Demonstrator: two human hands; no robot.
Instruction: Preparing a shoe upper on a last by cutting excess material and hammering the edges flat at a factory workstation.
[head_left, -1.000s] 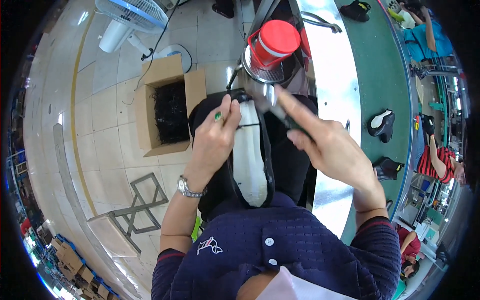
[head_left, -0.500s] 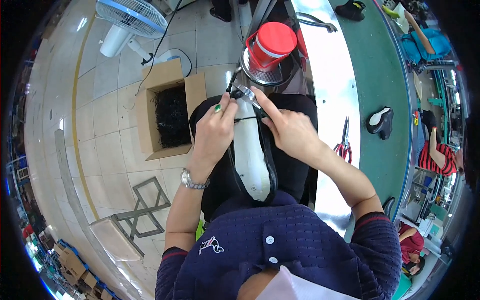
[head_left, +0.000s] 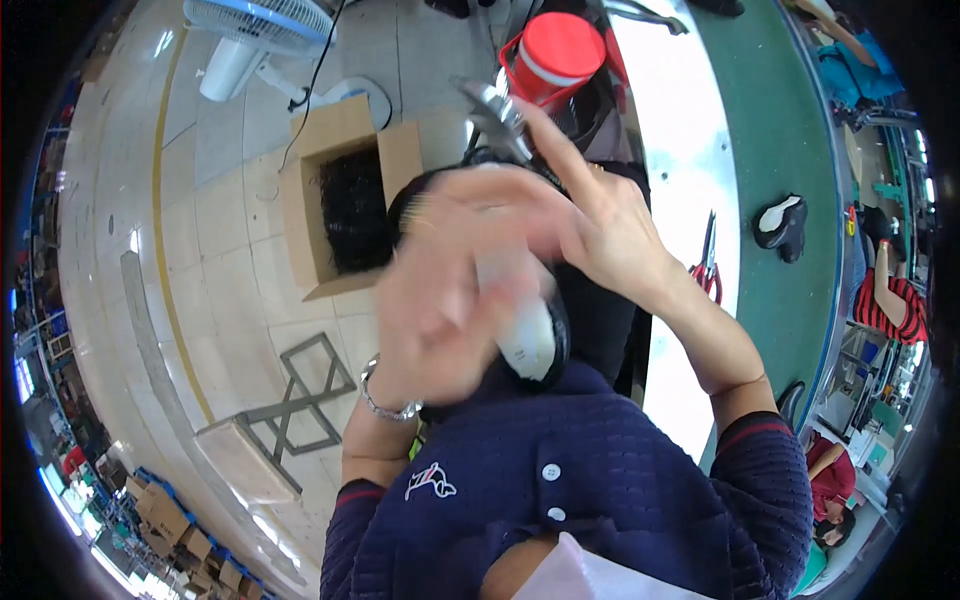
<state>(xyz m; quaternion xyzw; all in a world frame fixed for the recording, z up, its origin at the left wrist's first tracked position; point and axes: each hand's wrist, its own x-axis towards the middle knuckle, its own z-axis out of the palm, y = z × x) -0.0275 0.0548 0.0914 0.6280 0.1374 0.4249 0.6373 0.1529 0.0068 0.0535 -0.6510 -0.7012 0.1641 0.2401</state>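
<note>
A black shoe with a whitish bottom (head_left: 529, 345) lies sole-up across my lap, its toe or heel end near my shirt. Over its middle sweeps my left hand (head_left: 440, 285), so smeared by motion that its fingers cannot be read; it covers much of the shoe. My right hand (head_left: 612, 222) is closed around a silver metal tool that looks like pincers (head_left: 497, 112), with the index finger stretched along it. The tool's head is blurred and points away from me, above the shoe's far end. Its handles are mostly hidden by the hand.
Left of my knees stands an open cardboard box (head_left: 300, 225) of black scraps. A red lidded bucket (head_left: 563, 48) is ahead. On the metal bench (head_left: 690, 390) lie red-handled scissors (head_left: 708, 272). Another shoe (head_left: 781, 224) sits on the green belt (head_left: 775, 330); people work beyond it.
My left hand has come off the shoe's far end and swung toward me, across the shoe. The tool in my right hand has lifted away from the shoe. The whole view has shifted slightly.
</note>
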